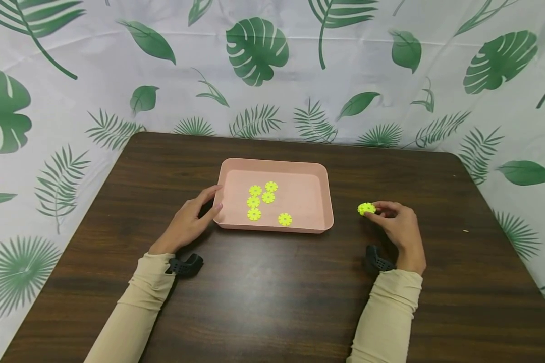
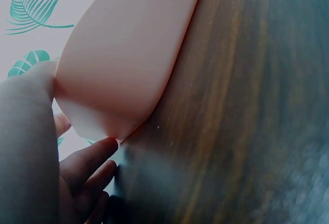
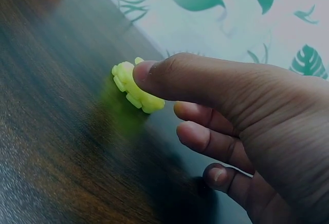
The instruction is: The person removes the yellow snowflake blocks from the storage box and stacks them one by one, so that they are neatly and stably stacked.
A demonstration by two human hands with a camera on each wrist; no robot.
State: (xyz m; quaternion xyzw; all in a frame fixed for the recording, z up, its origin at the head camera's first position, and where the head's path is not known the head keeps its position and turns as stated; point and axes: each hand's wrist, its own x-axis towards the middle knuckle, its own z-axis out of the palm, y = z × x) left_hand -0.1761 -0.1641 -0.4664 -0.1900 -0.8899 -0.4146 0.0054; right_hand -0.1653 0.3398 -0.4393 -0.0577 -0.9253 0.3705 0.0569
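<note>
Held disc: yellow and notched, perhaps more than one (image 1: 366, 208), out to the right of the pink tray (image 1: 304, 196); I can't tell if it touches the bench (image 1: 277, 292).
Right hand's grip: the right hand (image 1: 398, 227) pinches it between thumb and finger, at its right edge.
Left hand's grip: the left hand (image 1: 186, 222) is loose, fingers and thumb resting against the tray's left edge.
Slip risk: such a shallow edge pinch could let the disc drop, I'd judge.
Tray risk: a push from the left hand might skid the tray and scatter the six loose discs (image 1: 254, 214).
Disc's direction: round, no long axis; tilted, no clear pointing end.
Tray's direction: long axis left to right.
</note>
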